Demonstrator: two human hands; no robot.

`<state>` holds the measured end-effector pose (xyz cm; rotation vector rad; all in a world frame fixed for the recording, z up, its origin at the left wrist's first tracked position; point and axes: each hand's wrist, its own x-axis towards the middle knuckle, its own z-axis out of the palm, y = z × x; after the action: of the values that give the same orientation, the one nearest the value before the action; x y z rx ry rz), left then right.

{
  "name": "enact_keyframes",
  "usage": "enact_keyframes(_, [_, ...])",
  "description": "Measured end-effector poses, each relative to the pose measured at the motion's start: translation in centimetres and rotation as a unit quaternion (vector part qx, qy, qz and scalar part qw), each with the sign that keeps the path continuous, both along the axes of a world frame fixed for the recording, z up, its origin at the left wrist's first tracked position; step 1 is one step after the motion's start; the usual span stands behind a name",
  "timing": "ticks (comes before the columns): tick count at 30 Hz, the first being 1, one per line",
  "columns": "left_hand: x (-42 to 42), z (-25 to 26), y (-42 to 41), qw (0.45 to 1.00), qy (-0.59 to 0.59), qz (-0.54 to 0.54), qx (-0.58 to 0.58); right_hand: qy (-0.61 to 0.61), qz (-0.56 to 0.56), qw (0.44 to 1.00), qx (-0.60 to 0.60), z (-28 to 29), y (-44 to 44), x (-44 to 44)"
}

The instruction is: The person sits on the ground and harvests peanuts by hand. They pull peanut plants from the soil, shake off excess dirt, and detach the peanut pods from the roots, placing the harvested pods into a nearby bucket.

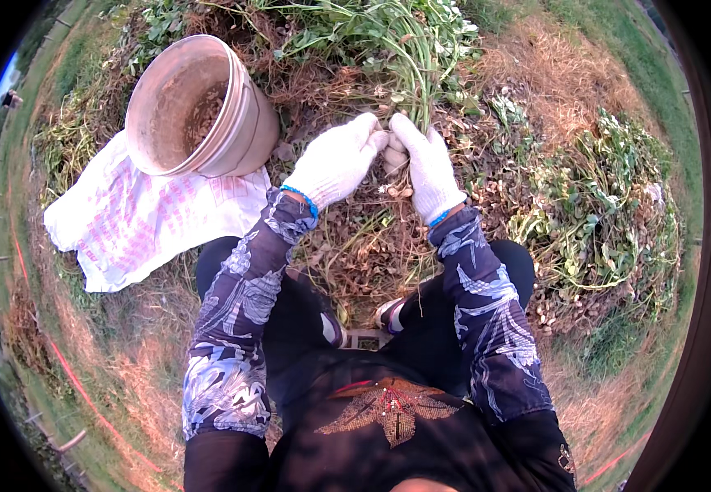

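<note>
Both hands wear white knit gloves with blue cuffs and meet in front of me. My right hand (pixel 424 161) is closed around the lower stems of a bunch of green peanut plants (pixel 418 67), whose leafy tops point away from me. Peanut pods (pixel 400 191) hang by the root end under that hand. My left hand (pixel 338 157) has its thumb and fingertips pinched together at the root end, touching the right fingers; what lies between its fingertips is hidden. Left of my hands a dirty white plastic bucket (pixel 257 132) leans, tilted towards me, with some peanut pods (pixel 206 117) at its bottom.
A white printed woven sack (pixel 152 221) lies partly beneath the bucket. Pulled peanut plants (pixel 601 215) are heaped on the right and beyond my hands. Dry leaves and stems (pixel 361 252) cover the ground between my knees. A red line (pixel 79 384) runs over the grass at left.
</note>
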<state>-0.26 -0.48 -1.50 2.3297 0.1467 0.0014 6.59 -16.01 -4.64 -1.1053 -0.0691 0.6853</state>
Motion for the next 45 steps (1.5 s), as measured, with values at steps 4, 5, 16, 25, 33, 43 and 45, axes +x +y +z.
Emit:
enact_keyframes(4, [-0.7, 0.7, -0.5, 0.967, 0.067, -0.102, -0.223, -0.081, -0.070, 0.993, -0.048, 0.1, 0.7, -0.1])
enact_keyframes(5, [-1.0, 1.1, -0.6, 0.947, 0.075, -0.130, -0.282, -0.075, -0.055, 0.994, -0.054, 0.2, 0.5, 0.0])
enact_keyframes(16, [-0.8, 3.2, 0.5, 0.996, -0.036, 0.086, 0.016, -0.427, -0.136, 0.844, -0.293, -1.5, 0.3, 1.8])
enact_keyframes(25, [-0.5, 4.3, 2.1, 0.894, -0.366, 0.251, -0.055, -0.378, -0.006, 0.793, -0.478, 0.4, -0.1, 0.4])
enact_keyframes(33, [-5.1, 7.2, 14.9, 0.805, -0.190, 0.464, 0.316, -0.133, 0.041, 0.975, -0.172, 0.7, -0.7, 0.9])
enact_keyframes(43, [0.5, 2.3, 1.2, 0.996, -0.013, 0.088, -0.027, -0.396, 0.269, 0.789, -0.385, 1.2, -0.9, -0.1])
enact_keyframes(45, [1.3, 0.6, 2.3, 0.965, -0.019, 0.039, -0.259, -0.280, 0.240, 0.900, -0.233, 0.5, -1.5, 0.4])
